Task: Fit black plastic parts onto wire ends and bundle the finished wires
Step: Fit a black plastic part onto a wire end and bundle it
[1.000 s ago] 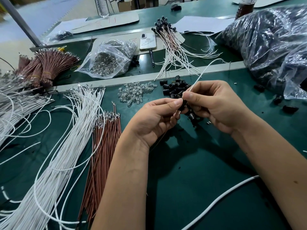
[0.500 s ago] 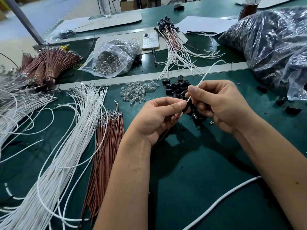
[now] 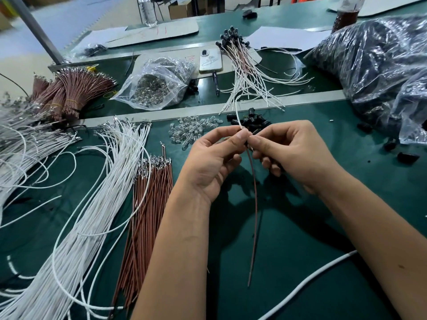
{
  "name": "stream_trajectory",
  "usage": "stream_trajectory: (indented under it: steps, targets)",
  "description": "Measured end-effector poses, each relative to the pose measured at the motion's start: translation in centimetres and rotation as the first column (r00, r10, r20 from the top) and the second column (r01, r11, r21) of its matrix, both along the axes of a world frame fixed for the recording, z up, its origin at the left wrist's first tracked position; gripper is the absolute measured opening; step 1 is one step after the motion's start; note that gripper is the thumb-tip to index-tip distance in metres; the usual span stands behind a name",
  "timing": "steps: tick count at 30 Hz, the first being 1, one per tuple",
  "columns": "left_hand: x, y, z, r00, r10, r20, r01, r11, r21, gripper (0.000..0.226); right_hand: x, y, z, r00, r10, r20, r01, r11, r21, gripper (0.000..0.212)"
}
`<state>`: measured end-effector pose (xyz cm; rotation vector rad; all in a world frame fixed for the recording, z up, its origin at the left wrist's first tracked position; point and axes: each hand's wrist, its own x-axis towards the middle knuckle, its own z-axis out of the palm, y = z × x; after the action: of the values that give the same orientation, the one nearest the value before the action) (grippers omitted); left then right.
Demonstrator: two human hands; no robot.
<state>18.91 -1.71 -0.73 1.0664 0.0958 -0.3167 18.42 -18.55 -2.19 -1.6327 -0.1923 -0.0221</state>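
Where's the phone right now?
In the head view, the phone lies on the far bench, centre, between the clear bag of bulbs and the finished wires.

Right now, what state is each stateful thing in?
Left hand: pinching the white wire.
Right hand: pinching at the brown wire, which hangs down.
Clear bag of bulbs: open, lying flat.
Phone: face down.
Finished wires: loose, unbundled.

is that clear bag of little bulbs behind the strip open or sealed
Open, as far as it shows: the clear bag has its mouth gaping toward the bench, with the bulbs inside. Any seal strip is too small to tell.
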Motion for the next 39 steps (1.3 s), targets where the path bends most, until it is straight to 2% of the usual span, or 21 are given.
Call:
stream_trajectory:
  steps: [5, 10, 15, 17, 20, 22, 23, 24, 26, 28, 30, 31, 35, 36, 37, 39]
  targets:
    - [0.1, 0.0, -0.1, 0.999, -0.01, -0.037, 0.007, 0.998, -0.07, 0.017, -0.1, 0.1, -0.1, 0.999, 0.03, 0.033, -0.03, 0.999, -0.01, 0.013]
    - [0.3, -0.1, -0.2, 1.0, -0.002, -0.023, -0.001, 0.995, -0.102, 0.018, -0.1, -0.1, 0.1, 0.998, 0.065, 0.008, -0.065, 0.998, -0.018, 0.016]
    - [0.5, 0.0, 0.0, 0.998, 0.058, 0.002, -0.057, 0.982, -0.182, 0.015, -0.3, -0.8, 0.7, 0.979, 0.201, -0.019, -0.201, 0.977, -0.069, 0.016]
    - [0.7, 0.4, 0.0, 0.994, 0.107, -0.01, -0.106, 0.97, -0.22, 0.017, -0.5, -1.1, 0.9, 0.933, 0.352, -0.073, -0.359, 0.927, -0.111, 0.012]
    - [0.7, 1.0, 0.0, 0.996, 0.094, 0.002, -0.091, 0.972, -0.215, 0.024, -1.0, -1.7, 1.6, 0.75, 0.617, -0.239, -0.657, 0.737, -0.158, 0.013]
    - [0.6, 1.0, 0.1, 0.998, 0.055, 0.025, -0.049, 0.981, -0.189, 0.025, -1.2, -1.9, 1.9, 0.657, 0.689, -0.306, -0.748, 0.645, -0.155, 0.011]
    - [0.5, 1.0, 0.2, 0.999, 0.041, 0.035, -0.035, 0.987, -0.159, 0.024, -1.2, -1.8, 1.8, 0.665, 0.685, -0.299, -0.739, 0.662, -0.126, 0.01]
    - [0.5, 0.9, 0.1, 0.999, 0.03, 0.042, -0.025, 0.992, -0.121, 0.022, -1.1, -1.4, 1.7, 0.711, 0.648, -0.273, -0.688, 0.721, -0.079, 0.01]
    - [0.4, 0.7, 0.1, 0.999, 0.012, 0.051, -0.009, 0.999, -0.049, 0.021, -1.0, -0.6, 1.3, 0.851, 0.482, -0.209, -0.491, 0.871, 0.01, 0.016]
    - [0.3, 0.4, -0.1, 0.998, 0.001, 0.057, 0.0, 1.0, -0.009, 0.023, -0.7, -0.1, 0.9, 0.931, 0.332, -0.153, -0.331, 0.943, 0.03, 0.021]
    - [0.3, 0.2, -0.2, 0.998, 0.007, 0.065, -0.007, 1.0, 0.0, 0.023, -0.6, -0.2, 0.7, 0.943, 0.308, -0.126, -0.313, 0.95, -0.015, 0.02]
    - [0.4, 0.2, -0.2, 0.998, 0.024, 0.064, -0.023, 1.0, -0.018, 0.021, -0.5, -0.5, 0.8, 0.927, 0.349, -0.137, -0.36, 0.931, -0.058, 0.019]
    - [0.6, 0.2, -0.2, 0.995, 0.096, 0.028, -0.093, 0.992, -0.088, 0.019, -1.1, -1.5, 1.1, 0.724, 0.604, -0.332, -0.676, 0.717, -0.169, 0.02]
    - [0.6, 0.1, -0.2, 0.995, 0.099, 0.022, -0.097, 0.993, -0.074, 0.018, -1.1, -1.2, 1.1, 0.73, 0.595, -0.336, -0.668, 0.725, -0.167, 0.023]
    - [0.5, 0.1, -0.2, 0.995, 0.095, 0.017, -0.094, 0.994, -0.049, 0.015, -1.1, -0.9, 1.0, 0.778, 0.543, -0.315, -0.606, 0.781, -0.152, 0.026]
    - [0.4, -0.2, -0.2, 0.998, 0.068, 0.014, -0.069, 0.997, 0.027, 0.007, -0.9, -0.3, 0.8, 0.902, 0.361, -0.237, -0.387, 0.919, -0.076, 0.032]
